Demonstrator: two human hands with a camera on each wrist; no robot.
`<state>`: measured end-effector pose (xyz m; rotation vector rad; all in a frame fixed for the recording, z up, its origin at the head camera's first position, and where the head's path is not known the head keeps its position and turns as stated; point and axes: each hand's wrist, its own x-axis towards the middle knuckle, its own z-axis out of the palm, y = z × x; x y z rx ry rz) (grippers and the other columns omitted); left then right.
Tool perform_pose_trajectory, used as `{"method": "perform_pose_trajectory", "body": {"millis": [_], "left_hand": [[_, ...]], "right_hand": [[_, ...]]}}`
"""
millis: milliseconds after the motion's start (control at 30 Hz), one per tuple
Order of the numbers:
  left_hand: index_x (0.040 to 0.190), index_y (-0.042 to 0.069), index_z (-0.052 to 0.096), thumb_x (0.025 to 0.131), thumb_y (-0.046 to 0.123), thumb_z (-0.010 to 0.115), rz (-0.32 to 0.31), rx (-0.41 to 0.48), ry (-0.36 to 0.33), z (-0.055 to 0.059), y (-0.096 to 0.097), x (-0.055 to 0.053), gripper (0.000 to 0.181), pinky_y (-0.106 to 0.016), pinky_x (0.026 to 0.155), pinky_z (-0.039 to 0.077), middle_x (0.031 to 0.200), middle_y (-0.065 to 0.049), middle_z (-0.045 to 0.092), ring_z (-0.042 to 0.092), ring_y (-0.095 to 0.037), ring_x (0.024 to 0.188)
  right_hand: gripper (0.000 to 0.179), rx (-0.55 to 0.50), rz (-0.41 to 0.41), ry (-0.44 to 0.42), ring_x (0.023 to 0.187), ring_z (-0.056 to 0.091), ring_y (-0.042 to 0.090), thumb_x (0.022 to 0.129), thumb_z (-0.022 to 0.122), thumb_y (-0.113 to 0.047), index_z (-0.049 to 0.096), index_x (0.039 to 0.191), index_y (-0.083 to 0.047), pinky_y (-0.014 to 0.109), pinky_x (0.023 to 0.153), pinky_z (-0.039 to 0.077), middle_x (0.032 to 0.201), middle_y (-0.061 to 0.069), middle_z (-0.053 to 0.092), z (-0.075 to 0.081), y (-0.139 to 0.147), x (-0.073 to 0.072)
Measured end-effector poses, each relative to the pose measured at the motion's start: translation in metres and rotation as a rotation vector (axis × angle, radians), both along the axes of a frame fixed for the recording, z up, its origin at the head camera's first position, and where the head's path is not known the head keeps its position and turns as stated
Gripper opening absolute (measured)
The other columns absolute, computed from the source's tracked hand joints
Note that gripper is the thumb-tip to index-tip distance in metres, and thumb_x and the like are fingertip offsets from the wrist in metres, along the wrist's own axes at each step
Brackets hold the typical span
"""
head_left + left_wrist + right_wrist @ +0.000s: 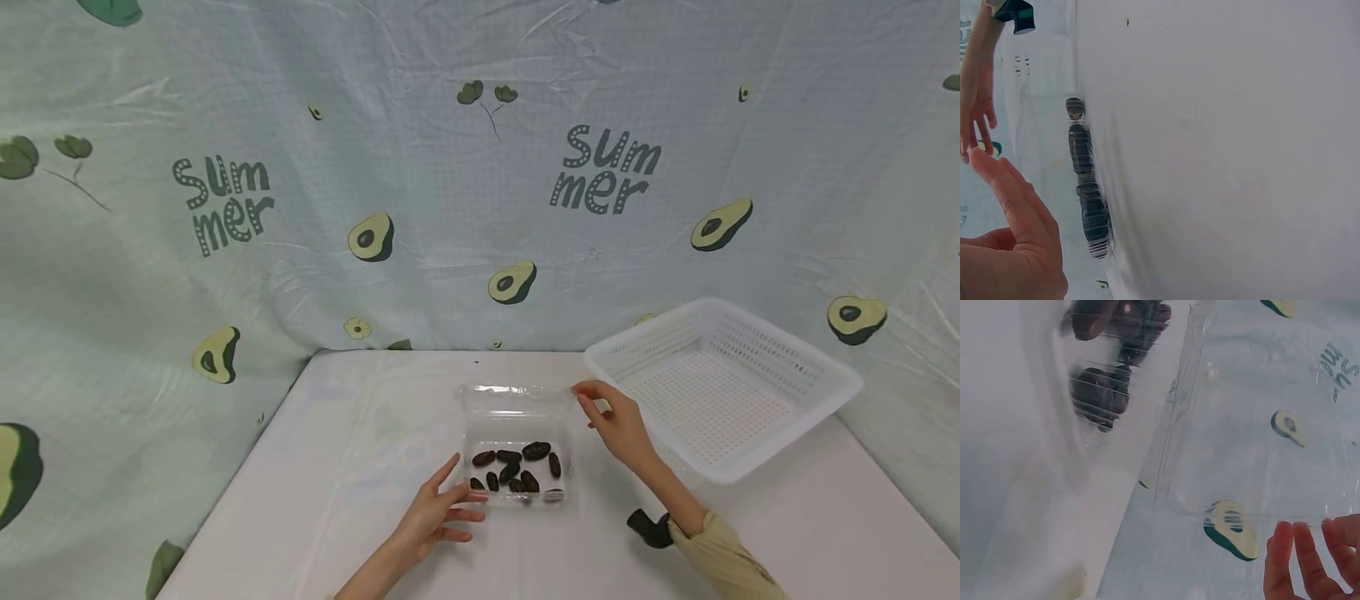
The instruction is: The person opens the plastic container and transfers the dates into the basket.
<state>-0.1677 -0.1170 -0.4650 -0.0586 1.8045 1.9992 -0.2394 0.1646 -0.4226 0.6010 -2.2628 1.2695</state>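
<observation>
A clear plastic clamshell box (517,429) sits on the table with its lid (1254,456) raised at the back. Several dark, wrinkled dates (509,472) lie spread in its base; the left wrist view shows dates (1092,212) through the ribbed side wall. At the raised lid's right corner, my right hand (618,425) pinches the edge between thumb and fingers. My left hand (435,517) is by the box's front left corner, fingers extended and spread, holding nothing. Whether those fingertips touch the wall is hard to tell.
To the right stands a white perforated plastic basket (708,408), close to my right forearm. A black device (649,528) sits by the right sleeve cuff. The white-covered table (360,467) ends at a hanging cloth (435,167) printed with avocados.
</observation>
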Motion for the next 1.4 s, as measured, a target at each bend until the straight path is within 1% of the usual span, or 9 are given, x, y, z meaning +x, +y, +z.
{"method": "perform_pose_trajectory", "body": {"millis": [233, 367, 533, 633, 867, 1000, 1200, 1300, 1400], "left_hand": [[0.145, 0.016, 0.004, 0.094, 0.024, 0.044, -0.005, 0.028, -0.01, -0.001, -0.003, -0.001, 0.065, -0.027, 0.055, 0.053, 0.108, -0.012, 0.065, 0.067, -0.012, 0.074], [0.145, 0.016, 0.004, 0.096, 0.023, 0.04, -0.009, 0.031, -0.012, -0.001, -0.004, -0.001, 0.062, -0.027, 0.055, 0.053, 0.109, -0.012, 0.065, 0.067, -0.012, 0.075], [0.145, 0.015, 0.005, 0.096, 0.024, 0.039, -0.011, 0.031, -0.016, -0.001, -0.004, 0.0, 0.06, -0.027, 0.055, 0.053, 0.11, -0.013, 0.064, 0.067, -0.012, 0.075], [0.145, 0.015, 0.006, 0.096, 0.024, 0.039, -0.01, 0.03, -0.015, 0.0, -0.005, 0.001, 0.06, -0.028, 0.055, 0.053, 0.11, -0.013, 0.064, 0.067, -0.012, 0.075], [0.144, 0.01, 0.012, 0.095, 0.022, 0.039, -0.007, -0.003, 0.009, 0.001, -0.007, 0.0, 0.057, -0.028, 0.056, 0.053, 0.107, -0.013, 0.065, 0.067, -0.013, 0.075], [0.141, 0.005, 0.02, 0.095, 0.022, 0.041, 0.003, -0.048, 0.01, 0.004, -0.009, -0.002, 0.054, -0.03, 0.057, 0.053, 0.106, -0.013, 0.066, 0.067, -0.014, 0.076], [0.135, 0.0, 0.031, 0.094, 0.024, 0.044, 0.003, -0.116, 0.012, 0.008, -0.015, -0.003, 0.049, -0.032, 0.058, 0.054, 0.107, -0.017, 0.064, 0.068, -0.016, 0.077], [0.133, -0.002, 0.034, 0.094, 0.024, 0.044, 0.008, -0.152, 0.031, 0.01, -0.019, -0.006, 0.047, -0.032, 0.058, 0.054, 0.105, -0.017, 0.065, 0.068, -0.016, 0.076], [0.129, -0.003, 0.038, 0.093, 0.022, 0.045, 0.035, -0.211, 0.061, 0.014, -0.022, -0.01, 0.045, -0.031, 0.056, 0.053, 0.102, -0.016, 0.066, 0.067, -0.016, 0.072]], "right_hand": [[0.03, -0.108, 0.062, -0.232, 0.097, 0.057, 0.033, 0.094, 0.044, -0.015, 0.05, 0.119, 0.0, 0.022, 0.063, 0.052, 0.112, 0.021, 0.058, -0.006, -0.001, -0.012], [0.037, -0.154, 0.111, -0.371, 0.107, 0.052, 0.039, 0.096, 0.039, -0.018, 0.041, 0.127, 0.004, 0.023, 0.071, 0.051, 0.121, 0.025, 0.052, -0.012, 0.002, -0.016], [0.039, -0.203, 0.166, -0.46, 0.114, 0.047, 0.042, 0.097, 0.036, -0.017, 0.036, 0.13, 0.004, 0.032, 0.078, 0.051, 0.127, 0.029, 0.045, -0.021, 0.007, -0.019], [0.04, -0.227, 0.199, -0.471, 0.117, 0.044, 0.043, 0.098, 0.035, -0.017, 0.034, 0.131, 0.005, 0.035, 0.079, 0.051, 0.129, 0.03, 0.042, -0.024, 0.009, -0.02], [0.037, -0.202, 0.23, -0.422, 0.114, 0.046, 0.043, 0.097, 0.036, -0.016, 0.039, 0.127, 0.005, 0.021, 0.074, 0.05, 0.127, 0.03, 0.044, -0.028, 0.012, -0.02], [0.034, -0.141, 0.218, -0.403, 0.109, 0.05, 0.04, 0.096, 0.038, -0.015, 0.042, 0.125, 0.004, 0.021, 0.072, 0.05, 0.123, 0.029, 0.049, -0.028, 0.013, -0.016], [0.03, -0.026, 0.201, -0.369, 0.1, 0.058, 0.029, 0.095, 0.042, -0.014, 0.048, 0.121, 0.0, 0.022, 0.069, 0.049, 0.117, 0.026, 0.054, -0.027, 0.013, -0.01], [0.027, 0.047, 0.186, -0.321, 0.096, 0.06, 0.028, 0.093, 0.045, -0.012, 0.051, 0.118, -0.002, 0.021, 0.067, 0.049, 0.112, 0.021, 0.058, -0.028, 0.013, -0.007], [0.024, 0.149, 0.173, -0.25, 0.092, 0.061, 0.027, 0.091, 0.049, -0.009, 0.054, 0.114, -0.002, 0.021, 0.066, 0.048, 0.108, 0.017, 0.061, -0.028, 0.012, -0.005]]}}
